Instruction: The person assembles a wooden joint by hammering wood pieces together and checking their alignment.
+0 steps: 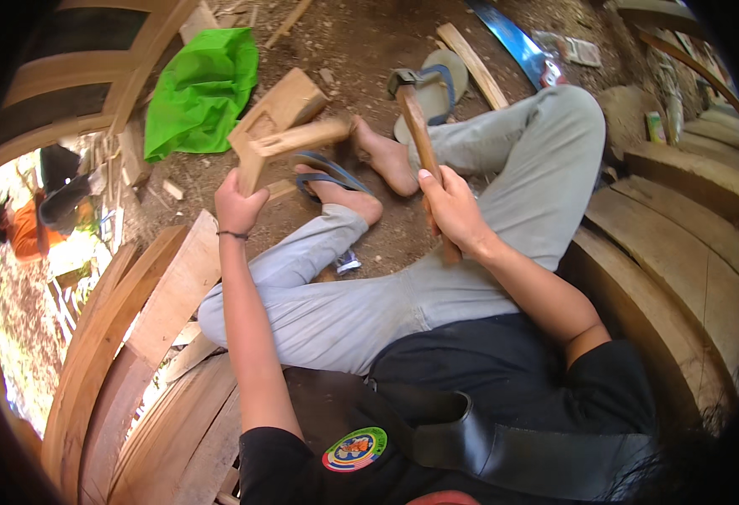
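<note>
My left hand is closed around the lower arm of an L-shaped piece of wood, whose other arm points right toward my foot. My right hand grips the wooden handle of a hammer partway down. The hammer stands nearly upright, its dark metal head at the top, apart from the wood. Just beyond the L-shaped piece lies a thick wooden block with a recess cut in it, partly hidden by that piece.
Bright green bag-like sheet lies at the far left. A loose sandal, a wood strip and a long blue object lie beyond my feet. Boards stand at left, curved planks at right. A person in orange is far left.
</note>
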